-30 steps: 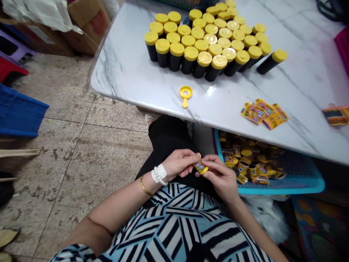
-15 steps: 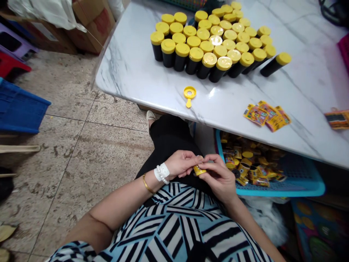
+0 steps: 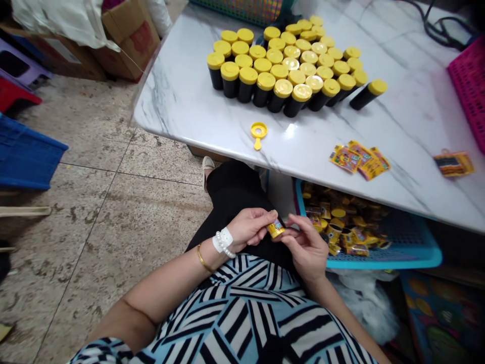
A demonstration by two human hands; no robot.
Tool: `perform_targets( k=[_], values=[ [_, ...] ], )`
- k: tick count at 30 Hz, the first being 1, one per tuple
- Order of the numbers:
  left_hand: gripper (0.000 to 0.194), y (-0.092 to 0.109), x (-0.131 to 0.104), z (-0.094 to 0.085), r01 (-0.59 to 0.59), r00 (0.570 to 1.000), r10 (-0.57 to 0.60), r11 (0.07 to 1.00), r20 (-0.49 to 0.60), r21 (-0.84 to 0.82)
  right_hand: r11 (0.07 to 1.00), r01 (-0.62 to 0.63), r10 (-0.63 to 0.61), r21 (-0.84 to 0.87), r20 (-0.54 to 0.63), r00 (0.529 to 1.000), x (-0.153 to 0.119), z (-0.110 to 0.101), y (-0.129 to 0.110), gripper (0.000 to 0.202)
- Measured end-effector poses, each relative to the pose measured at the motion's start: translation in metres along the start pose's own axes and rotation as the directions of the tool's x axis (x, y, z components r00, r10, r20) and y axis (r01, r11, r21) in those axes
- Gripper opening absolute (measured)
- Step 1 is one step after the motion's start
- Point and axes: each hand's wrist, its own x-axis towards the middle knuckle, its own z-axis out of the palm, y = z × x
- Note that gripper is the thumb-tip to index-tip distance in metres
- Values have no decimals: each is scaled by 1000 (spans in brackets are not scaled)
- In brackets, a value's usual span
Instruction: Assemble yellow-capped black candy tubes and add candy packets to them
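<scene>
Above my lap, my left hand point(image 3: 252, 227) pinches a small yellow printed label sleeve point(image 3: 276, 229) between thumb and fingers. My right hand point(image 3: 307, 247) is at the sleeve's right edge, its thumb and fingertips closed against it. The sleeve looks curved, its printed face turned up. Just right of my hands, a blue basket point(image 3: 382, 263) under the tabletop holds many similar yellow sleeves point(image 3: 350, 235). Flat yellow printed labels point(image 3: 361, 159) lie overlapping on the table, and another printed piece point(image 3: 453, 164) lies farther right.
Black tubes with yellow caps point(image 3: 282, 88) stand grouped on the marbled table point(image 3: 170, 101). A yellow ring with a tab point(image 3: 258, 132) lies near the front edge. A pink basket point(image 3: 470, 86) stands at right, black cables point(image 3: 441, 28) behind. A blue crate point(image 3: 30, 151) is on the left.
The sleeve has turned so that more of its printed face shows in my left fingers. My right fingers have shifted slightly at its edge. The view has swung a little to the right.
</scene>
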Motion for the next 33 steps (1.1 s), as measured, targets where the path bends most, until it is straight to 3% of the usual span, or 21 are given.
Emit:
perform_targets(
  k=[4, 7, 12, 18, 23, 25, 27, 30, 33],
  values=[
    [45, -2, 2, 3, 0, 998, 3, 998, 66, -56, 985, -121, 115, 125, 48, 992, 0, -2, 0, 33],
    [43, -6, 5, 5, 30, 993, -22, 998, 120, -63, 992, -76, 75, 101, 7, 997, 0, -1, -2, 21],
    [45, -9, 6, 10, 41, 993, -40, 999, 114, 0, 998, 58, -60, -20, -87, 994, 1, 4, -1, 17],
    [48, -7, 4, 18, 17, 1000, -17, 1000, 9, -16, 946, 199, -188, -255, 67, 980, 4, -3, -9, 20],
    [44, -3, 5, 19, 109, 990, -105, 993, 92, -38, 914, 295, -255, -280, 171, 952, 2, -11, -26, 19],
    [44, -1, 5, 17, 97, 993, -93, 994, 78, -46, 861, 364, -320, -354, 179, 930, 2, -25, -26, 24],
    [49, -1, 6, 14, 71, 997, -69, 996, 47, -44, 748, 419, -408, -515, 142, 902, 5, -48, -22, 32],
    [52, -2, 6, 10, 57, 998, -56, 998, 27, -37, 515, 370, -461, -774, 114, 880, 17, -88, -17, 32],
    [49, -4, 9, 11, 44, 999, -43, 999, 31, -19, 384, 315, -492, -868, 96, 865, 39, -109, -30, 36]
  ],
)
